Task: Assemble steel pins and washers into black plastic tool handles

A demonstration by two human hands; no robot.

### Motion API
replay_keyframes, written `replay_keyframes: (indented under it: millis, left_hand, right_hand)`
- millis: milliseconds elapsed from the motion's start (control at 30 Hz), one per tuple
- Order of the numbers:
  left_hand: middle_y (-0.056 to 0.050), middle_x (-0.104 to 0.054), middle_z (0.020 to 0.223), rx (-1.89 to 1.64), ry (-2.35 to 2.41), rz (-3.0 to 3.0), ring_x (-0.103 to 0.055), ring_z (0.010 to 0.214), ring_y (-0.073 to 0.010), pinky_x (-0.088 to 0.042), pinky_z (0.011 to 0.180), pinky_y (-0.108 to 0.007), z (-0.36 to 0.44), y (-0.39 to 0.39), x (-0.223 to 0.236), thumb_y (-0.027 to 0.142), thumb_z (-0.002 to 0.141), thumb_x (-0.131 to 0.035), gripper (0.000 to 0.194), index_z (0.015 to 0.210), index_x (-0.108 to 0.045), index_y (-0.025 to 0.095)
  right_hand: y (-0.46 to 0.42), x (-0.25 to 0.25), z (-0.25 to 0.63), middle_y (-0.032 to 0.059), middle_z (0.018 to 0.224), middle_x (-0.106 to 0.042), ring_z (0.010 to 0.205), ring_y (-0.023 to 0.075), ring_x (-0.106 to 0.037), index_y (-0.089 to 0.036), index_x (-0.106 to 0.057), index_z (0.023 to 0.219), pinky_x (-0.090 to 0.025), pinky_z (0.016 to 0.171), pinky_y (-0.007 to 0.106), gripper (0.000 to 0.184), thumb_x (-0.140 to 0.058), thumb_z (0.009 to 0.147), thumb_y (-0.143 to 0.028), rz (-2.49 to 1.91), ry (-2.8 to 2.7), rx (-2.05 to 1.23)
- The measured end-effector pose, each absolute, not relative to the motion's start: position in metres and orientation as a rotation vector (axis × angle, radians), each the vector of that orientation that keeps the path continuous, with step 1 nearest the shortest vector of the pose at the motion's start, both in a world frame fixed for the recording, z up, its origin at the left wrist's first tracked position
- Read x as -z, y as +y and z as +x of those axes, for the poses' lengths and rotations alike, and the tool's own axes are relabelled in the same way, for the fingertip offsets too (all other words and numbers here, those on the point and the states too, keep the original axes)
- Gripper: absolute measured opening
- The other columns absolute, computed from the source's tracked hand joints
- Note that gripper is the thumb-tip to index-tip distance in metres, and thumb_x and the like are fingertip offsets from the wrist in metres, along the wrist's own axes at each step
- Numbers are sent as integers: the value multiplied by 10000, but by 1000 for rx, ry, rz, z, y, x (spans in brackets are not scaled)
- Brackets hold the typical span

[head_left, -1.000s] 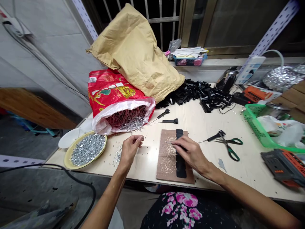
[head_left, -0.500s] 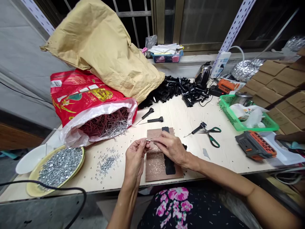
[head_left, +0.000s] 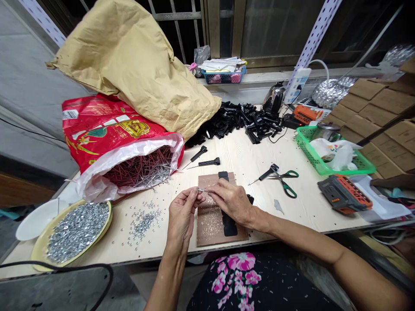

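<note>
My left hand (head_left: 182,214) is closed in a pinch, thumb against forefinger, on a small thin metal pin (head_left: 201,190). Fingers of my right hand (head_left: 236,204) close on the pin's other side, so both hands meet at it; its exact kind is too small to tell. Below them lies a brown board (head_left: 207,231) dusted with pale flecks, a black strip (head_left: 229,226) along its right part. Two black-handled pieces with thin metal shafts, one upper (head_left: 199,152) and one lower (head_left: 209,162), rest beyond the board. Loose metal washers (head_left: 142,224) are scattered to the left.
A yellow bowl of washers (head_left: 108,218) stands at left, before a red sack (head_left: 92,125) of nails. Black parts (head_left: 241,119) are heaped at the back. Green-handled scissors (head_left: 288,189), another black-handled piece (head_left: 268,172), a green basket (head_left: 365,166) and a battery pack (head_left: 343,194) lie at right.
The whole view has shifted slightly left. Both hands keep their pinch over the board, with the pin turned a little between the fingers.
</note>
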State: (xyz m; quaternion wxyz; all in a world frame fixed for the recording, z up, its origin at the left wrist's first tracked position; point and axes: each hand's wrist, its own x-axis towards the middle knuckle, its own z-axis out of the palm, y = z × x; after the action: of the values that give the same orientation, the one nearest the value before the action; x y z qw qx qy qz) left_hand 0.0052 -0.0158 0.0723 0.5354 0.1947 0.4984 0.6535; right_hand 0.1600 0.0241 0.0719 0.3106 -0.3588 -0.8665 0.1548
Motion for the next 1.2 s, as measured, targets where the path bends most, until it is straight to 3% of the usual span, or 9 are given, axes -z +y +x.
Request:
replay_keyframes:
  millis: [267,767,967,1200]
  left_hand:
    - [-11,-654,702,-1514,1282,560,-608,602,-93,-499,680,-242,6,-16,-63,286,583,-810,381,890,-670,109]
    - [8,-617,623,-1363,1217,477,-570,539,-75,-493,596,-205,6,-9,-61,287,521,-843,395,822,-672,96]
    - [21,-575,578,-1355,1244,558,-534,489,-70,-449,518,-193,6,-9,-60,317,566,-819,308,688,-631,106]
    - [20,-578,580,-1362,1308,550,-528,478,-70,-424,515,-195,9,-8,-52,343,549,-818,332,669,-619,106]
  right_hand:
    - [20,-70,159,47,888,-614,788,139,-592,-182,-616,947,-425,633,231,138,-487,918,-222,-1032,-2347,-273]
    - [23,-65,164,42,808,-599,760,147,-545,-182,-610,866,-383,652,256,193,-441,946,-230,-1010,-2381,-61]
    - [25,-69,168,29,823,-604,723,120,-549,-173,-610,911,-373,591,229,222,-418,962,-272,-1034,-2405,-315]
    - [28,-62,166,46,808,-615,787,162,-545,-176,-626,843,-374,678,282,255,-412,960,-248,-1013,-2398,-107]
